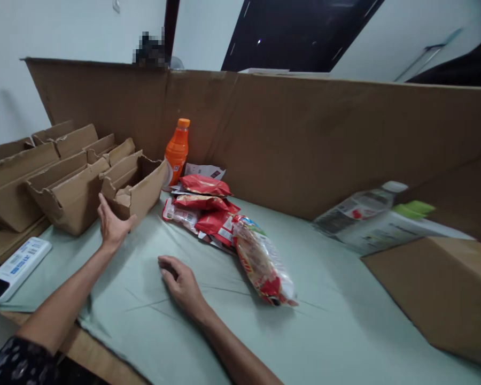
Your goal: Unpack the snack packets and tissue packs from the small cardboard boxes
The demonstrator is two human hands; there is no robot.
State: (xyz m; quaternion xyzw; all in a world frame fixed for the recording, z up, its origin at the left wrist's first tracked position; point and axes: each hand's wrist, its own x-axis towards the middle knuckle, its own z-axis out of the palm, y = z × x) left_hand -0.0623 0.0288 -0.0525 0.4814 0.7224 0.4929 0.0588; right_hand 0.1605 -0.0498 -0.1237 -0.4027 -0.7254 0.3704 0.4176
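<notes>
My left hand (114,223) spans the near end of a small open cardboard box (146,190), fingers at its left side and thumb at its right. Inside that box some crumpled brown cardboard shows. My right hand (181,284) rests on the pale green cloth (152,326), loosely curled, with a gap between thumb and fingers and nothing seen in it. To its right lies a clear and red plastic food packet (262,262). Beyond it is a pile of red snack packets (208,206), and an orange drink bottle (177,152) stands behind them.
More open cardboard boxes (70,195) stand in rows at the left. A white device with a dark screen (18,270) lies nearer. A tall cardboard wall (304,144) closes the back. At right are a clear bottle (361,206), a green-topped white pack (385,230) and a large carton (436,289).
</notes>
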